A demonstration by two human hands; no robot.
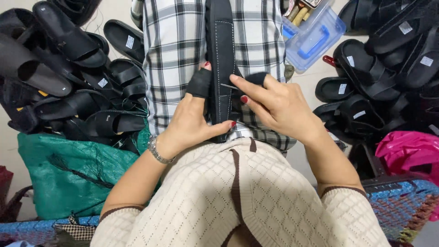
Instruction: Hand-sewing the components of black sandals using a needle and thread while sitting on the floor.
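— What is the left hand (194, 121) doing?

— It is wrapped around a long black sandal sole (222, 64) that lies on the checked lap (176, 55). The thumb is tucked under the near end. A black finger cover (200, 83) sits on one finger, maybe to keep it safe from pokes.

— And the right hand (274, 103)?

— Its fingers are pinched shut on a thin needle (228, 86), right beside the sole's edge, where white stitches run. It wears a black cover too.

— Why hold the sole so tight?

— I think so it stays steady for sewing.

— What is around the hands?

— Piles of black sandals (77, 73) far out on both sides, and a clear plastic box (315, 39) beyond the right hand.
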